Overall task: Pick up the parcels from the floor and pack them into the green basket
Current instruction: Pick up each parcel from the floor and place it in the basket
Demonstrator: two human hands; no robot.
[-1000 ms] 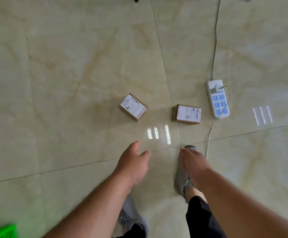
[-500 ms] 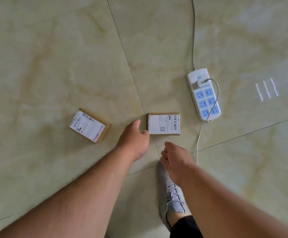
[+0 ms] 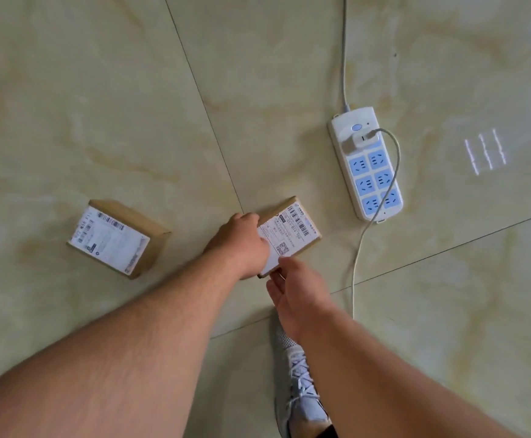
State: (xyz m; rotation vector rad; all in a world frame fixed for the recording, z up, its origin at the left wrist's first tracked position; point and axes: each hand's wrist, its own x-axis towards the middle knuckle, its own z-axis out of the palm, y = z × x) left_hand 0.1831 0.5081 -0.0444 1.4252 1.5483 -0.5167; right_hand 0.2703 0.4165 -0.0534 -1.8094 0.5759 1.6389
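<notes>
Parcels: two small cardboard boxes with white shipping labels on the tiled floor point(image 3: 99, 105). Right-hand box point(image 3: 292, 230) is tilted, its near corner looks lifted off the tile, and the left hand point(image 3: 242, 241) is clamped over its left edge, fingers mostly hidden on the far side. Right hand point(image 3: 299, 289) is loosely spread, fingertips touching or just under the near corner; cannot tell which. Second box point(image 3: 115, 237) lies flat, well apart to the left, untouched. Boxes look stiff, light, matte, probably not slippery; grip across opposite short edges, label up. Power strip point(image 3: 366, 165) and its cable point(image 3: 357, 263) sit just beside the held box, so snag risk. Green basket not in view.
</notes>
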